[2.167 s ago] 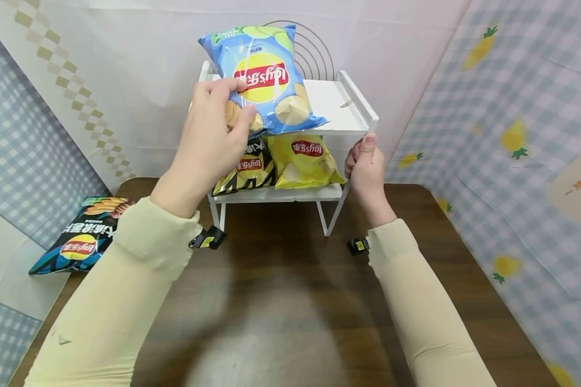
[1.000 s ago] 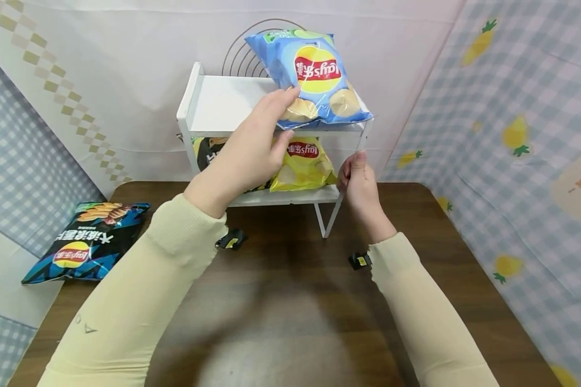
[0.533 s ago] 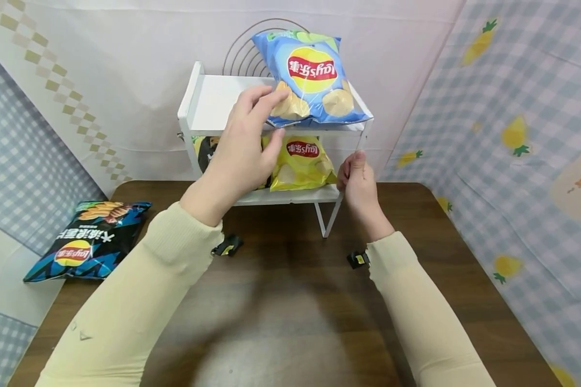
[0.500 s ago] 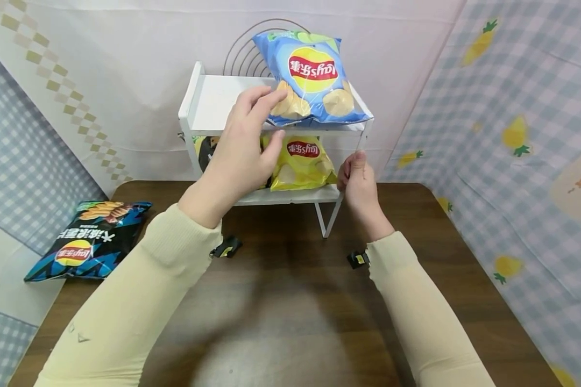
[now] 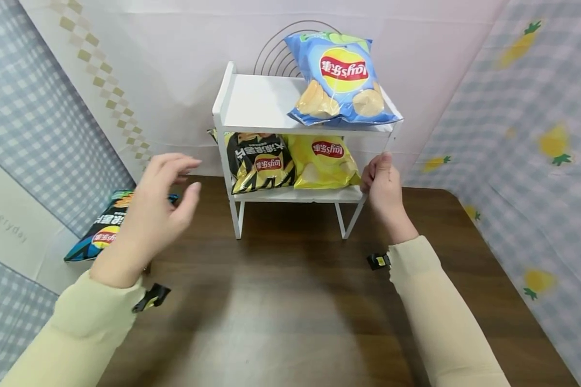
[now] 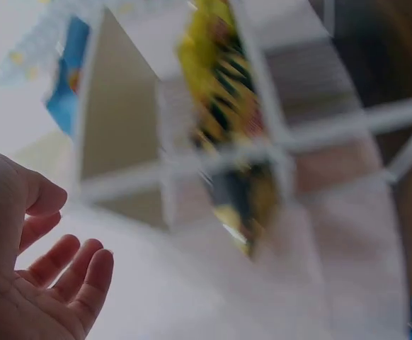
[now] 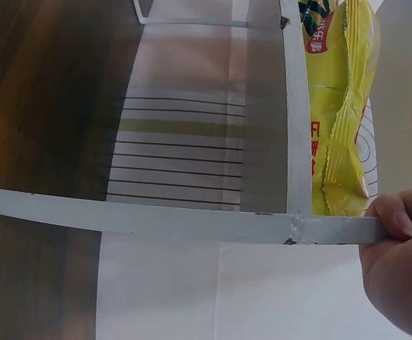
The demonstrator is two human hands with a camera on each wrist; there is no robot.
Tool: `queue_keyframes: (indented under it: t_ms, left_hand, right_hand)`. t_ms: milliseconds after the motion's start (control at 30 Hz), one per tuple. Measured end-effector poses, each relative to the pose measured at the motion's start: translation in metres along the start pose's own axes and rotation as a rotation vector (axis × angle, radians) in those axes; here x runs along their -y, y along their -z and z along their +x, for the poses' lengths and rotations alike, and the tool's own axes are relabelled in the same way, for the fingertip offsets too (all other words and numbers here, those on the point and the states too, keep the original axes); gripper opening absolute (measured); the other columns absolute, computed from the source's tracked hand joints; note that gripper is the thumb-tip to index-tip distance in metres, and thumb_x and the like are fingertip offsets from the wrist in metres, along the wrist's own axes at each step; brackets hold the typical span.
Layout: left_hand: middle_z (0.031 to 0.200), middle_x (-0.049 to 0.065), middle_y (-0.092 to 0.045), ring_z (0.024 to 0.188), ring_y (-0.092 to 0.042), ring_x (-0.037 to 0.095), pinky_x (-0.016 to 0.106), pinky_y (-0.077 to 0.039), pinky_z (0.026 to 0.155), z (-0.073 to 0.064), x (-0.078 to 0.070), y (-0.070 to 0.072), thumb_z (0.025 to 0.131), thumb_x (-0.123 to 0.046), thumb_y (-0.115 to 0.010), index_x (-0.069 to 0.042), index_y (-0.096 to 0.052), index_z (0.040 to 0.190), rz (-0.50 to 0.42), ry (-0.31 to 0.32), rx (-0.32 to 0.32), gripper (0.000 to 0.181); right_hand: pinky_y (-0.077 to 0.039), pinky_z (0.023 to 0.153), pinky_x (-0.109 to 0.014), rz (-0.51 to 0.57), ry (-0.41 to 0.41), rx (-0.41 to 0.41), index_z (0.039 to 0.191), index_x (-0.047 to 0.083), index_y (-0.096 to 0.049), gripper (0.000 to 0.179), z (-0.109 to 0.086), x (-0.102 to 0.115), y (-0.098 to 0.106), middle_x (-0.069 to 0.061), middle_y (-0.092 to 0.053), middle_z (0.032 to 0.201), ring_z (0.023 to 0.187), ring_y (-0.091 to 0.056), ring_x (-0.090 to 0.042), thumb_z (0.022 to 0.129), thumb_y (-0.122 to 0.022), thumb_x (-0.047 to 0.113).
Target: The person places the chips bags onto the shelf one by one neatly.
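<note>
A light-blue bag of potato chips [image 5: 344,99] leans on the upper tier of a white two-tier shelf [image 5: 263,102], at its right end. Below it, a black-and-yellow chip bag [image 5: 263,166] and a yellow chip bag [image 5: 325,169] stand side by side on the lower tier. My right hand [image 5: 386,185] grips the shelf's right upright; the right wrist view shows its fingers curled round the white post [image 7: 192,223]. Off to the left, my left hand [image 5: 157,207] holds nothing, fingers loosely bent. Behind it lies a black-and-blue chip bag [image 5: 94,234], partly hidden by that hand.
The shelf stands on thin white legs at the back of a dark wooden table [image 5: 271,301]. A white cloth with a ringed pattern hangs close behind it. Checked cloth [image 5: 528,177] bounds the right side, and similar cloth the left.
My left hand has let go of the light-blue chip bag, after shifting it to the right end of the upper tier, and has moved left and down. My right hand still grips the upright.
</note>
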State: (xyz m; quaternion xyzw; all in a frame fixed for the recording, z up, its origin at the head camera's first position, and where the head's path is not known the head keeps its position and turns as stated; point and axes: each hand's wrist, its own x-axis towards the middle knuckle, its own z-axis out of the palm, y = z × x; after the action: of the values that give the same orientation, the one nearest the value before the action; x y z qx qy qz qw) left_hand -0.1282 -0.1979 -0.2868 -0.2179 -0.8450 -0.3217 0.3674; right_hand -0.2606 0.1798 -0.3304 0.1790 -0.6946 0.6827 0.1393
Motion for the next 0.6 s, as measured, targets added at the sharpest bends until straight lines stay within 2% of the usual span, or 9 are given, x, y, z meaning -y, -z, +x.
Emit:
queue_keyframes:
  t_ms: [67,133,267,333,467,600]
  left_hand:
    - [0.124,0.012,-0.053,0.099,-0.057,0.024,0.020,-0.042,0.086,-0.016,0.018,0.009,0.087,0.002,-0.063,-0.003,-0.060,0.122,0.025,0.090,0.030,0.035]
    - [0.126,0.013,-0.051,0.098,-0.056,0.023,0.022,-0.041,0.082,-0.030,0.038,0.018,0.090,-0.003,-0.061,-0.005,-0.059,0.124,0.063,0.193,0.071,0.034]
    - [0.132,0.021,-0.045,0.112,-0.048,0.037,0.045,-0.038,0.090,-0.055,0.078,0.033,0.095,-0.014,-0.056,-0.004,-0.054,0.131,0.151,0.411,0.181,0.038]
    - [0.133,0.028,-0.042,0.119,-0.040,0.047,0.060,-0.032,0.091,-0.066,0.098,0.039,0.096,-0.018,-0.053,0.000,-0.049,0.135,0.195,0.498,0.241,0.043]
    - [0.135,0.038,-0.035,0.121,-0.028,0.059,0.068,-0.023,0.095,-0.086,0.130,0.048,0.099,-0.023,-0.048,0.007,-0.038,0.141,0.264,0.591,0.357,0.053]
    - [0.135,0.042,-0.031,0.122,-0.023,0.063,0.069,-0.019,0.097,-0.101,0.149,0.052,0.098,-0.026,-0.049,0.009,-0.031,0.144,0.291,0.628,0.415,0.059]
  right_hand:
    - [-0.028,0.050,-0.030,0.007,-0.002,0.001,0.073,0.002,-0.032,0.051,-0.003,0.007,0.002,-0.008,-0.031,0.058,0.051,-0.030,-0.025,0.104,-0.016,0.039]
    - [-0.029,0.051,-0.032,0.000,-0.008,0.004,0.074,0.002,-0.032,0.050,-0.005,0.015,0.002,-0.009,-0.031,0.059,0.052,-0.031,-0.027,0.105,-0.016,0.036]
    - [-0.030,0.052,-0.032,-0.010,-0.014,-0.001,0.074,0.001,-0.033,0.048,-0.007,0.023,0.002,-0.011,-0.032,0.060,0.052,-0.033,-0.026,0.106,-0.018,0.034]
    - [-0.031,0.051,-0.031,-0.003,-0.010,-0.003,0.074,0.001,-0.033,0.048,-0.007,0.023,0.002,-0.010,-0.032,0.059,0.052,-0.033,-0.025,0.106,-0.017,0.033]
    - [-0.030,0.050,-0.030,0.014,0.003,0.007,0.073,0.000,-0.031,0.049,-0.006,0.020,0.000,-0.007,-0.031,0.057,0.050,-0.031,-0.024,0.105,-0.013,0.032]
    - [-0.028,0.051,-0.031,0.006,-0.009,0.018,0.073,0.000,-0.030,0.050,-0.007,0.020,-0.003,-0.006,-0.030,0.057,0.049,-0.031,-0.022,0.105,-0.012,0.034]
